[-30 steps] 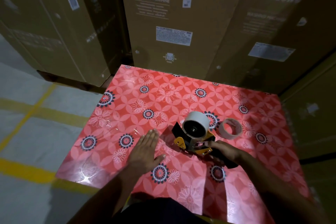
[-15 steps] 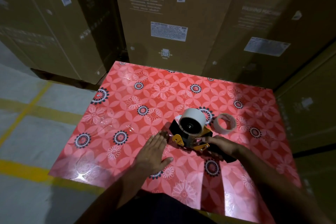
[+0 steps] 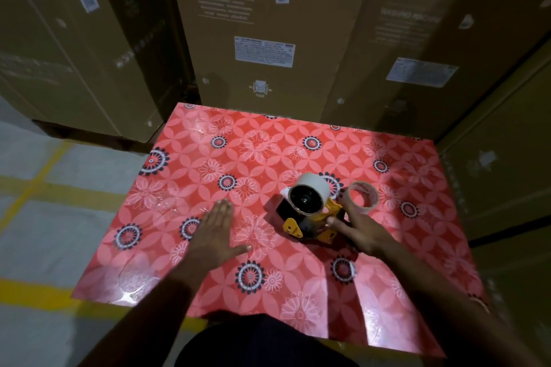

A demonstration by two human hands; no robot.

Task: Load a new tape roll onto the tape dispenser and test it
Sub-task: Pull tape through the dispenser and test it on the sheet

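A yellow and black tape dispenser lies on the red flowered table cover, right of centre. A white roll with a dark hollow core sits on its hub, facing me. Just to its right a loose brownish tape roll stands on the cover. My right hand lies over the dispenser's handle end with fingers spread: one finger reaches up to the loose roll's near edge, another touches the yellow frame. My left hand rests flat on the cover, fingers together, a hand's width left of the dispenser.
Tall brown washing-machine cartons stand close behind the table and along its right side. To the left is grey floor with yellow lines. The table's near edge is by my body.
My right hand has loosened from the dispenser handle and spread its fingers towards the loose roll. My left hand stays flat on the cover, a little further left of the dispenser.
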